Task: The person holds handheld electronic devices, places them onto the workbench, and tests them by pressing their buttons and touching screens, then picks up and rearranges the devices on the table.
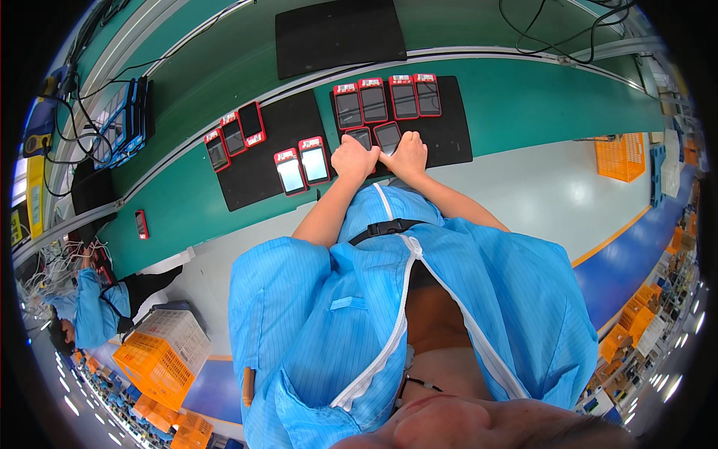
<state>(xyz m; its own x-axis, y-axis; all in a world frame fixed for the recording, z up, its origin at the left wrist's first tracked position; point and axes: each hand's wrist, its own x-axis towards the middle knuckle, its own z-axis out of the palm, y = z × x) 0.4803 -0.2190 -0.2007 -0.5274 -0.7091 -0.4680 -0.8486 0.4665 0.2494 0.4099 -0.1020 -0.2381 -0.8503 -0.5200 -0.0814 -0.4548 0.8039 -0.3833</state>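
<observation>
My left hand (354,159) is closed over the near end of a red-framed handheld device (361,136) with a dark screen. Beside it, my right hand (406,157) grips a second red-framed device (387,135), also dark-screened. The thumbs nearly meet between the two devices, and the hands cover their lower parts. Both devices are at the near side of a black mat (452,120). Just beyond them lie several similar devices (403,97) in a row, screens up, with white labels at their far ends.
On the left black mat (258,179) lie two lit devices (314,160) and three dark ones (232,133). A single device (141,224) rests farther left on the green bench (538,112). Orange crates (621,157) stand right; a co-worker (97,307) works left near a crate (161,359).
</observation>
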